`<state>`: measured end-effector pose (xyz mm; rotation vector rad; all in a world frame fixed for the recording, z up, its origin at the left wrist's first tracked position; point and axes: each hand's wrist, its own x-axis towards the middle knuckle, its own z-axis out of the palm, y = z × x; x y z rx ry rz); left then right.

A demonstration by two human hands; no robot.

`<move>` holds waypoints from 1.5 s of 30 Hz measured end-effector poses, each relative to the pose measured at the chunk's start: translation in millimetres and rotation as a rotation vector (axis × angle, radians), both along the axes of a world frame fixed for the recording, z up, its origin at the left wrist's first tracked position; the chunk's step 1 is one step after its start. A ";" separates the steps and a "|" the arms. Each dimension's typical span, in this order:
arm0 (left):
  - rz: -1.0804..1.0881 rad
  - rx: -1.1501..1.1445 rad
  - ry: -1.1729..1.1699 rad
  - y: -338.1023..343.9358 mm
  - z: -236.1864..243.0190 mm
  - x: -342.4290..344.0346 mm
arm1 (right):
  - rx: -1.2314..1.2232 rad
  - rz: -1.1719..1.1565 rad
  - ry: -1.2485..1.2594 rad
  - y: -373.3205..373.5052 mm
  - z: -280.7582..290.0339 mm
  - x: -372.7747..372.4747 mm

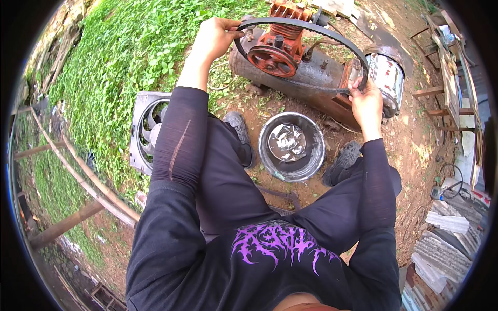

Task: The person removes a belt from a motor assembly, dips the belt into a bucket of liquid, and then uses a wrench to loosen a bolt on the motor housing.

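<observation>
- The ground I look down on is brown bare soil (415, 150), gritty and littered with scraps, below and to the right of the hands; leafy green plants (116, 57) carpet the yard left of the left hand.
- Beyond the right hand, a rough wooden rack (430, 90) stands at the yard's edge; nearer me on that side lie grey corrugated sheets (441, 254), weathered and overlapping.
- Far left of the left hand, long wooden poles (80, 171) cross a slope.
- My left hand (218, 37) pinches one end of a black belt (280, 20) between thumb and fingers; my right hand (367, 101) grips the opposite end.
- The belt, a smooth, narrow, rubbery-looking loop, spreads between both hands in a long oval above the compressor. I cannot tell whether its lower run touches the pulley.
- Between the hands sits the orange-red pump (290, 39), finned and grimy, with a spoked pulley (273, 60).
- Beneath the belt stretches the cylindrical tank (311, 98), dull grey with rust; just beside the right hand is the motor (386, 78), silvery and flaking.
- Below and between the hands, a round dark basin (318, 166) holds something shiny I cannot make out.
- Beside the left forearm leans a square-framed fan (139, 137) with curved blades.
</observation>
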<state>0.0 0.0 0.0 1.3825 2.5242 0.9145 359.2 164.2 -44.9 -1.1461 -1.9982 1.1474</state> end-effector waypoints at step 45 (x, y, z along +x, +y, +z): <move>-0.731 0.014 -0.077 62.8 -85.0 301.9 | -0.317 -0.105 0.125 -10.7 -32.2 131.9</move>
